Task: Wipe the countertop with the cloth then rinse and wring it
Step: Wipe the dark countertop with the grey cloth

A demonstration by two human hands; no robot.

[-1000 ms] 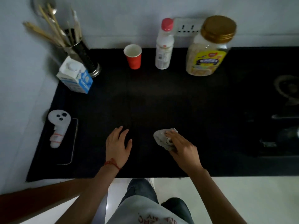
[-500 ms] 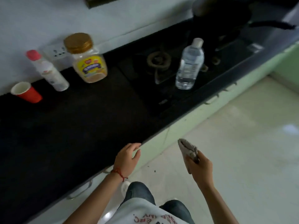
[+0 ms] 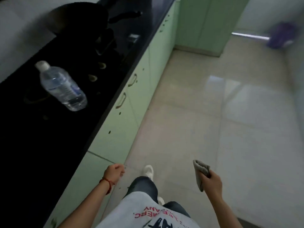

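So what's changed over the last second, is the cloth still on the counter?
No. The right hand lifted the cloth off the countertop and carries it over the floor as the person turns away. The left hand left the counter and hangs empty. The grip on the cloth is unchanged.

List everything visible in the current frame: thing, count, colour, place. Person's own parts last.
water bottle: 1, clear with white cap, standing on the countertop, left
countertop: 1, black, along the left side
pan: 1, black, on the stove at the far end of the countertop, blurred
cabinets: a row, pale green, under the countertop
floor: glossy beige tiles, right
purple object: 1, upper right, too blurred to identify
cloth: 1, grey, held over the floor
right hand: gripping the cloth
left hand: loosely curled, empty, red thread at the wrist, beside the cabinets
shoe: 1 clearly visible, white, on the floor
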